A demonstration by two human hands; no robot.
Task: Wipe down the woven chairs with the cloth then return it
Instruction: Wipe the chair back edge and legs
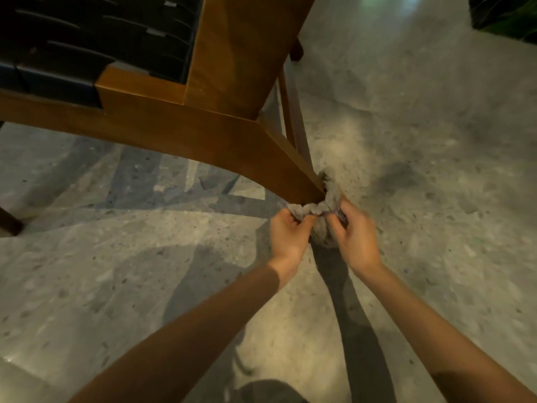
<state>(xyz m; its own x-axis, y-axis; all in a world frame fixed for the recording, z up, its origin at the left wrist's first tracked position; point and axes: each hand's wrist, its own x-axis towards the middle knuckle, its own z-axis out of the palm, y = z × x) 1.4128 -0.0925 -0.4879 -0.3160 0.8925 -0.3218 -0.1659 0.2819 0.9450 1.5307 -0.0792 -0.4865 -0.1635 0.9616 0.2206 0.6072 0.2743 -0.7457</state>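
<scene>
At the upper left, the black woven panel (pixel 87 48) of a wooden chair is seen from close by; whether it is seat or back cannot be told. It is set in a brown frame (pixel 139 112), from which a curved leg (pixel 261 158) sweeps down and to the right towards the terrazzo floor (pixel 116 271). At the far left edge a second dark leg (pixel 8 222) is partly shown. Near the foot of the curved leg, the left grip (pixel 287 234) is closed on one end of the grey cloth (pixel 312 210), with the fingers curled round the bunched fabric. The cloth is wrapped round the lower end of the leg, touching the wood on the near side and rising behind it on the right. Its other end is pinched in the right grip (pixel 356 237), just beside the left. The step in hand is judged to be the wiping of this leg, with the cloth used as a band round it; whether the woven panel is already wiped cannot be told. For the next move, the two ends would need to be pulled in turn, or the band slid along the leg, under enough tension that the cloth is not dropped. At the upper right corner, dark green foliage (pixel 508 16) is glimpsed, blurred.
</scene>
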